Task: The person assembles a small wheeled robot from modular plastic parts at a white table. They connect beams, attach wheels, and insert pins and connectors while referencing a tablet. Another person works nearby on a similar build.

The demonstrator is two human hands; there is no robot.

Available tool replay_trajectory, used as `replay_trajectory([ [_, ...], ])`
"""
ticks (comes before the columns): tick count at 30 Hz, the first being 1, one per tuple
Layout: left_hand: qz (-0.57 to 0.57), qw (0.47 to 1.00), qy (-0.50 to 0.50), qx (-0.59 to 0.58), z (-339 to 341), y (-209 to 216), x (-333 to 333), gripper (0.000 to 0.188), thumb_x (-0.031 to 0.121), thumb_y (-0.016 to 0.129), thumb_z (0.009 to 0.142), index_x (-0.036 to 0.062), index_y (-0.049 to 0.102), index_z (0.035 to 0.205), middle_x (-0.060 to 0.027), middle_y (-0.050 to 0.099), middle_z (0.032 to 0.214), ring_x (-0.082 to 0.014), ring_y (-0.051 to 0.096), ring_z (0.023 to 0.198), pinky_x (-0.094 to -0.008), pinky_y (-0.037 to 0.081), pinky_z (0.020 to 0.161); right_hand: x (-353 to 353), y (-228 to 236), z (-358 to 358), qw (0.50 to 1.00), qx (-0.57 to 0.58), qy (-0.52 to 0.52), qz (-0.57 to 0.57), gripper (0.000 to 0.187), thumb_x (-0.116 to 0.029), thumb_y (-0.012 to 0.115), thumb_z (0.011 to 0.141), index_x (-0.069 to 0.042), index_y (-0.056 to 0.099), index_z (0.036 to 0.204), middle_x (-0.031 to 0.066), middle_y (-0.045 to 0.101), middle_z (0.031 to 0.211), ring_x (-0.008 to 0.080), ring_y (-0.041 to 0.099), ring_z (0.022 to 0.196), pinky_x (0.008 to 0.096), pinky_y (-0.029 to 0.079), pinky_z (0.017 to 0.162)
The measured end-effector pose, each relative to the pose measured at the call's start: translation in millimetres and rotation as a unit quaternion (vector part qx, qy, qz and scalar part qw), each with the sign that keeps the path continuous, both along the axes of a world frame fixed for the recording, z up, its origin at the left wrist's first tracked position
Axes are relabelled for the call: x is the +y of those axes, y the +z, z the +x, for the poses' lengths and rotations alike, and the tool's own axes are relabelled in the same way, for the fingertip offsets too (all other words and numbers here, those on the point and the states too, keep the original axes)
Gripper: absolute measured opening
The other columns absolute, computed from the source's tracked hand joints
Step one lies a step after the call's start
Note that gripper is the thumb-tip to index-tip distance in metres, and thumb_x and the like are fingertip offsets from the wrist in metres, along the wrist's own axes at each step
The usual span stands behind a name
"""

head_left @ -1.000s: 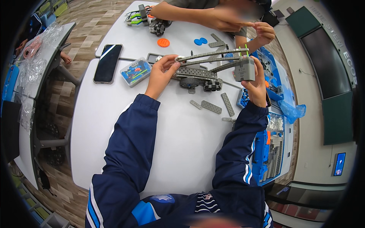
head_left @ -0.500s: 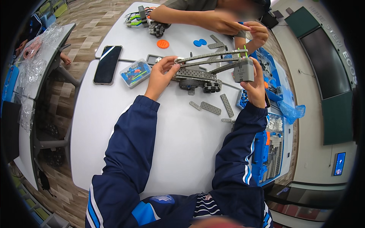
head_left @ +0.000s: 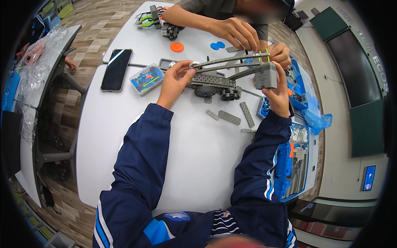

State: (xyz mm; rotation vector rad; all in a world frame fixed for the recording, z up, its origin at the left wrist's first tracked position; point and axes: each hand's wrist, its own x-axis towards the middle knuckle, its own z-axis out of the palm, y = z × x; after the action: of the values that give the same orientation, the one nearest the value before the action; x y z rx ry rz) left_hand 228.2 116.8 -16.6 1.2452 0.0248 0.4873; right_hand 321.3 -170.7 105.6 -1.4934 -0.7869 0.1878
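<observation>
Steadying the wheeled frame (head_left: 214, 81)
Left hand (head_left: 175, 84) is pinching the beams (head_left: 228, 59) at one end; right hand (head_left: 279, 93) is gripping the grey block (head_left: 266, 77), ideally without twisting the span between.

Toward the upper left of the frame you have a black phone (head_left: 117, 70) lying face up. Near the top, left of centre, you can see a second wheeled model (head_left: 169, 31) in grey and lime green, with an orange gear (head_left: 177, 47) just below it. At your far left, crumpled clear plastic (head_left: 53, 39) covers part of a neighbouring table (head_left: 28, 169). On the right you find a blue plastic bag (head_left: 318, 120), a large dark wall screen (head_left: 357, 68) and, lower, a small lit screen (head_left: 369, 178).
</observation>
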Motion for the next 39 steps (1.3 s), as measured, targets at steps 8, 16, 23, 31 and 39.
replay_trajectory([
  [8,-0.002,1.0,-0.002,0.006,2.1,-1.7,1.4,0.03,0.012,0.068,0.092,-0.0006,0.062,0.119,-0.008,0.068,0.111,-0.0159,0.064,0.106,-0.0302,0.046,0.095,-1.0,-0.4,2.3,1.0,-0.014,-0.015,-0.017,0.091,-0.002,0.074,0.066,-0.008,0.036,0.148,0.0142,0.047,0.142,0.0248,0.045,0.133,0.0376,0.036,0.11],
  [16,0.045,0.999,-0.002,0.012,1.4,-5.0,2.4,0.031,0.014,0.064,0.096,0.0023,0.058,0.124,-0.0064,0.068,0.114,-0.0101,0.063,0.102,-0.0229,0.052,0.077,-2.6,-1.6,3.3,1.0,-0.011,-0.002,-0.004,0.089,-0.006,0.078,0.067,-0.009,0.038,0.147,0.0136,0.047,0.141,0.0253,0.044,0.133,0.0372,0.034,0.11],
  [23,-0.002,1.0,-0.002,0.005,2.3,-1.6,1.0,0.031,0.012,0.068,0.092,0.0001,0.062,0.12,-0.0079,0.069,0.111,-0.0151,0.064,0.106,-0.0292,0.046,0.094,-2.3,0.1,1.9,1.0,-0.012,0.002,-0.004,0.088,-0.004,0.077,0.067,-0.009,0.039,0.147,0.0132,0.046,0.143,0.0249,0.044,0.133,0.0368,0.036,0.11],
  [31,0.01,1.0,0.0,-0.006,4.8,-6.9,2.7,0.032,0.01,0.069,0.091,-0.0007,0.062,0.12,-0.0087,0.068,0.113,-0.0168,0.064,0.109,-0.0298,0.046,0.096,-4.8,-2.1,4.1,1.0,-0.014,-0.007,-0.012,0.089,-0.005,0.078,0.068,-0.011,0.038,0.148,0.0133,0.047,0.142,0.025,0.044,0.133,0.0373,0.036,0.109],
  [39,-0.023,1.0,0.003,-0.01,2.0,1.0,2.6,0.031,0.007,0.069,0.091,-0.0004,0.062,0.12,-0.0084,0.068,0.113,-0.0157,0.064,0.107,-0.0286,0.049,0.093,-1.5,-0.5,3.5,1.0,-0.006,0.0,0.004,0.09,-0.004,0.079,0.067,-0.011,0.039,0.147,0.012,0.048,0.141,0.0246,0.044,0.132,0.0386,0.036,0.109],
])
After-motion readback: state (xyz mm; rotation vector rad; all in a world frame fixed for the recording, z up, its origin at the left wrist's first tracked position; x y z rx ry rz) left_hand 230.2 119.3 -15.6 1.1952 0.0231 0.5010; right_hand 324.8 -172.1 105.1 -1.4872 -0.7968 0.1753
